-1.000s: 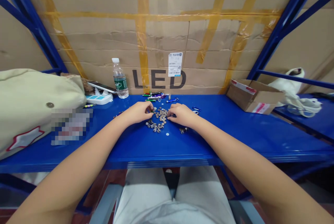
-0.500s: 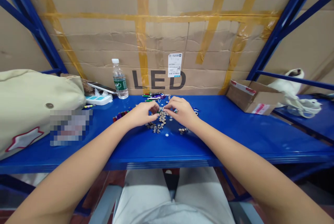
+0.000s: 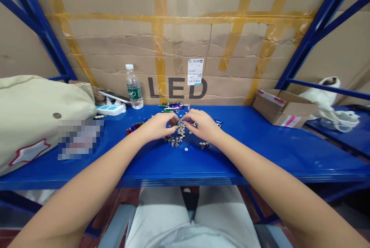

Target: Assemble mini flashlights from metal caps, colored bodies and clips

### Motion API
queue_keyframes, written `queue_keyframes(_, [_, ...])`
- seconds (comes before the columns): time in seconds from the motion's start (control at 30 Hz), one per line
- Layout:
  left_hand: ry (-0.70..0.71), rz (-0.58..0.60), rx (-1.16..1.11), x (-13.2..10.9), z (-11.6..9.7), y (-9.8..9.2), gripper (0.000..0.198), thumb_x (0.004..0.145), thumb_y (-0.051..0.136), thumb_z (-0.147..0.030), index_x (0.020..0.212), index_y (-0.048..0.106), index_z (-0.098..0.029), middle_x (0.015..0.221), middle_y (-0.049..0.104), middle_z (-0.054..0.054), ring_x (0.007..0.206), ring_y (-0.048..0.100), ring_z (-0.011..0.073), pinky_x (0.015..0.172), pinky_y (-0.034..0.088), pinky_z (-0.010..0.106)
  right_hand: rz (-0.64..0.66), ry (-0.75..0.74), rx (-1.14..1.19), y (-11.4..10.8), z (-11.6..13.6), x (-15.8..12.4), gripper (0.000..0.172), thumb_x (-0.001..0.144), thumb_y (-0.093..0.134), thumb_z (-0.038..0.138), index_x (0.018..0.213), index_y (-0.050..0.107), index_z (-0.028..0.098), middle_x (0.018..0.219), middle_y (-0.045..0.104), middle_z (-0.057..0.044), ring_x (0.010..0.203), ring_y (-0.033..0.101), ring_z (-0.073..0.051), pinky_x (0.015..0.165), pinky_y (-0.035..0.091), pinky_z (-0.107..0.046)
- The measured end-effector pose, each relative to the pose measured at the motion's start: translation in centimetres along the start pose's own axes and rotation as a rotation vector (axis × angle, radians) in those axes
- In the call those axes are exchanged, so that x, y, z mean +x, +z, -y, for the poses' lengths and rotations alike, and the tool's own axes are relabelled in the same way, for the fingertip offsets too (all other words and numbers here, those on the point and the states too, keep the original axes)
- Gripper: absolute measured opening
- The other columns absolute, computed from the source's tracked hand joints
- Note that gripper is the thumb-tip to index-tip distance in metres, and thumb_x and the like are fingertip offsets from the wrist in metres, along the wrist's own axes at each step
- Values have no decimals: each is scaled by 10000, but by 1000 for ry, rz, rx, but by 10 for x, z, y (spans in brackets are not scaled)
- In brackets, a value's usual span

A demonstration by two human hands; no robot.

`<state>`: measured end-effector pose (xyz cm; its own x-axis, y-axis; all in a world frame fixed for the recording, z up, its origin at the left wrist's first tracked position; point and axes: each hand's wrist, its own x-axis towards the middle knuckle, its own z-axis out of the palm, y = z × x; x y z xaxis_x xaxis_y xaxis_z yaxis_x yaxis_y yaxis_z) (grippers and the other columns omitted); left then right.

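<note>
My left hand [image 3: 163, 125] is over the middle of the blue table, thumb and fingers curled together around a small piece that shows a bit of green; its kind is hidden. Facing it is my right hand [image 3: 204, 125], its fingers pinched close to the left fingertips, on something too small to name. Small round discs like button cells [image 3: 181, 131] lie spread below and between the hands. Nearer to me is a cluster of small shiny metal parts [image 3: 174, 142]. Another few metal parts [image 3: 203, 145] lie under the right wrist, and a lone pale disc [image 3: 186, 149] sits in front.
Coloured tubes [image 3: 134, 127] are lined up beside my left wrist. Behind the hands lies a pile of slim coloured metal pieces with clips [image 3: 173, 106]. A water bottle [image 3: 134, 90], power strip [image 3: 111, 109] and cream bag [image 3: 43, 120] stand left; an open cardboard box [image 3: 281, 109] is at right.
The right fingers have curled in more at the left fingertips, and a small shiny piece now shows by the right palm. The whole view has shifted slightly.
</note>
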<state>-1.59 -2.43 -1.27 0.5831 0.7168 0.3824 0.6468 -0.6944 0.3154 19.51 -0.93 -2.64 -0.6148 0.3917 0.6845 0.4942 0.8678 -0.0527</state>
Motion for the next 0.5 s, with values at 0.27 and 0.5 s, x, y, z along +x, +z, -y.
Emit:
queue_keyframes(0.27, [60,-29,155,0,6,-4,123,797,544,-232,905,587,-190,907,659,26,838,608,169,770,464,282,245,230,-93,-4,-22,-9,119,816,581,235,895,663,197,959,602,-75,931,546,-209,822,428,-352])
queue_keyframes(0.5, [48,-8,152,0,7,-4,148,792,558,-246,926,592,-192,917,666,26,849,612,171,777,465,281,423,333,-184,7,-30,-13,173,807,617,232,960,696,240,1038,607,-72,980,543,-221,851,425,-340])
